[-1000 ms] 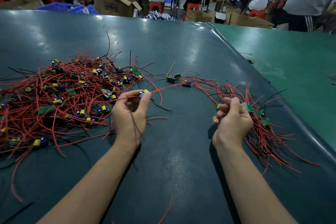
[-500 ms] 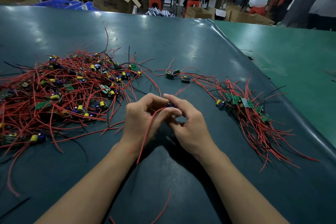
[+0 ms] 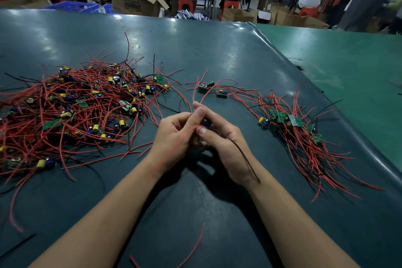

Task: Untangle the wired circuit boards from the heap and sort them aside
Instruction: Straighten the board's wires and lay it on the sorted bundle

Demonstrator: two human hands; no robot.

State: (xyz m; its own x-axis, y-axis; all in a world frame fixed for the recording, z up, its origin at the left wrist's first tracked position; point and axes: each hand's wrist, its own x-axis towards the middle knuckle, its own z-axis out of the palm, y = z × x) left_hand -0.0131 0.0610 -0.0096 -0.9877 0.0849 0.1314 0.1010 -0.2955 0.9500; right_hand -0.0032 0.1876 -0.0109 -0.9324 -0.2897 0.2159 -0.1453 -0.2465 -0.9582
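Observation:
A tangled heap (image 3: 71, 111) of small green circuit boards with red and black wires covers the table's left side. A sorted bundle (image 3: 300, 137) of boards lies at the right, its wires trailing toward me. Two loose boards (image 3: 212, 90) sit between them. At the table's middle, my left hand (image 3: 174, 137) and my right hand (image 3: 221, 143) meet, both pinching one small wired board (image 3: 206, 123), mostly hidden by fingers. Its red wire runs over my left hand; its black wire hangs across my right wrist.
The dark teal table (image 3: 217, 54) meets a lighter green surface (image 3: 348, 67) at the right. A loose red wire (image 3: 191, 250) lies near me. Behind the table are cardboard boxes (image 3: 134, 0), blue crates, red stools and seated people.
One second ago my hands were apart, the right beside the sorted bundle. They came together at the middle around one board; the red wire now drapes over my left hand.

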